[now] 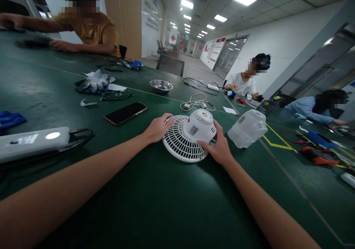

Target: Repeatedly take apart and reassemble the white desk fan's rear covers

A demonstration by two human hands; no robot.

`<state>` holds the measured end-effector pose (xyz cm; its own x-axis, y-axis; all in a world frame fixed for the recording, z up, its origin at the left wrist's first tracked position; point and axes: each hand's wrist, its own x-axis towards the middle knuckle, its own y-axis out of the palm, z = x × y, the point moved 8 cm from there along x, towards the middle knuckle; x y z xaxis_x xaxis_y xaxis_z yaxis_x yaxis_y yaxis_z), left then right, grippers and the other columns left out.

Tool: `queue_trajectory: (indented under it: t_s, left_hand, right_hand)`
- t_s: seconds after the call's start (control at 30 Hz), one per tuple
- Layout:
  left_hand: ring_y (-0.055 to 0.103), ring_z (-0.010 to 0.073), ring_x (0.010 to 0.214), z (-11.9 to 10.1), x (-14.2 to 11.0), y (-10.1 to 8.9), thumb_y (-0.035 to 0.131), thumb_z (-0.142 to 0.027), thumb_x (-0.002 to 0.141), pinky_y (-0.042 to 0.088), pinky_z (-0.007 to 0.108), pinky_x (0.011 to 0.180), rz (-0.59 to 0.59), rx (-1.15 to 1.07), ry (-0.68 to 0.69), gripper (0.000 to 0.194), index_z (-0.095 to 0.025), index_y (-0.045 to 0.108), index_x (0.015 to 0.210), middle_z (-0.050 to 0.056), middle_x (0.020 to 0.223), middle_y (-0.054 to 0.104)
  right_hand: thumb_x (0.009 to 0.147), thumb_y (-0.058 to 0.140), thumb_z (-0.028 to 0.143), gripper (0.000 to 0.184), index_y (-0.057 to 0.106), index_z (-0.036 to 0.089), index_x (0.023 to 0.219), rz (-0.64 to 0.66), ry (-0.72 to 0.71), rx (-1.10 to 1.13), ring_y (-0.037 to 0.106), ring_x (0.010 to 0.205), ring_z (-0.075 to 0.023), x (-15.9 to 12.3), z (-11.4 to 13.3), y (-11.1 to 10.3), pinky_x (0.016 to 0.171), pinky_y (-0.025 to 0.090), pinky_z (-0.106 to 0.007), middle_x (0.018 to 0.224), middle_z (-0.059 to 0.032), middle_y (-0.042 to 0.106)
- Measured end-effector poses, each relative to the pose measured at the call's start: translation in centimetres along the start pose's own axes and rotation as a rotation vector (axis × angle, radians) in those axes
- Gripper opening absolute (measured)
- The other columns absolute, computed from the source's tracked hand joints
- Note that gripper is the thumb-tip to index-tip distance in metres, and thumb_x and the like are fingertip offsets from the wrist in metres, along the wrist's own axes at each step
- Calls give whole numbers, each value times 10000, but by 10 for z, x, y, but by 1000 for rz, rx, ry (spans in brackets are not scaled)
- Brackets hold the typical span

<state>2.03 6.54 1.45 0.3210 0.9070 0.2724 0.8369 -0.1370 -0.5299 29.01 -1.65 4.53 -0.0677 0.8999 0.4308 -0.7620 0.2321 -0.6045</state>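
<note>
A white fan head (185, 141) lies grille-down on the green table, its rounded motor housing with vents and a square label facing up. My left hand (158, 128) grips the grille's left rim, with the fingertips partly hidden behind it. Around the right side of the motor housing my right hand (220, 147) is closed, thumb towards me and fingers on the far side. Just right of that hand stands a translucent white plastic housing (246, 130), touching neither hand. A white cable (196, 103) lies coiled behind the fan head.
To the left are a smartphone (126, 113), a white power strip (36, 141) and work gloves (94, 83). A metal bowl (161, 86) sits farther back. At right lies an orange-and-black multimeter (318, 156) near yellow tape (279, 145). Several people work around the table.
</note>
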Motion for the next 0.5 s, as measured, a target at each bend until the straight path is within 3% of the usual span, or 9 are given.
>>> queue_trajectory:
  t_s: [0.13, 0.2, 0.27, 0.33, 0.37, 0.43, 0.5]
  left_hand:
    - [673, 266, 1092, -21, -4, -18, 306, -575, 1050, 514, 404, 948, -129, -313, 166, 569, -177, 599, 1333, 108, 1217, 714]
    - [634, 260, 1161, -29, -4, -28, 294, -568, 1055, 499, 401, 1000, -241, -380, 250, 572, -180, 629, 1309, 109, 1253, 690]
    - [610, 274, 1191, -28, -3, -30, 453, -577, 1010, 491, 417, 1029, -303, -368, 235, 505, -186, 689, 1226, 106, 1246, 682]
    - [631, 293, 1157, -20, 2, -19, 700, -535, 887, 510, 447, 1017, -252, -428, 126, 434, -179, 728, 1134, 105, 1212, 696]
    - [662, 290, 1108, -14, 4, -7, 757, -498, 852, 532, 458, 990, -170, -542, 55, 433, -173, 725, 1135, 105, 1184, 716]
    - [712, 281, 1013, -7, 3, 17, 781, -444, 844, 570, 476, 934, 8, -830, -79, 392, -154, 731, 1103, 118, 1106, 755]
    - [736, 262, 946, -4, -1, 30, 802, -376, 835, 592, 466, 897, 88, -975, -170, 324, -144, 743, 1054, 124, 1042, 776]
  right_hand:
    - [667, 912, 425, 992, 417, 286, 1515, -126, 135, 342, 675, 1158, -332, -2, -3, -3, 1023, 548, -559, 1363, -102, 667]
    - [731, 857, 451, 801, 511, 281, 1433, -180, 237, 590, 701, 1117, -311, -6, -5, 1, 1006, 563, -531, 1278, -71, 721]
    - [807, 770, 488, 538, 631, 281, 1285, -142, 338, 833, 710, 1109, -300, -11, -1, 15, 999, 569, -517, 1212, -39, 755]
    - [834, 719, 505, 363, 712, 284, 1122, -31, 415, 1020, 702, 1139, -299, -16, 8, 32, 1004, 568, -506, 1151, -15, 779]
    - [828, 717, 509, 319, 733, 286, 1056, 28, 447, 1079, 704, 1136, -299, -18, 12, 39, 1001, 570, -502, 1099, -6, 792]
    - [807, 729, 515, 271, 751, 294, 963, 116, 503, 1147, 720, 1088, -294, -22, 16, 47, 980, 580, -496, 972, 10, 806]
    - [800, 733, 527, 253, 749, 300, 913, 176, 543, 1176, 735, 1036, -286, -25, 15, 51, 950, 592, -490, 880, 22, 800]
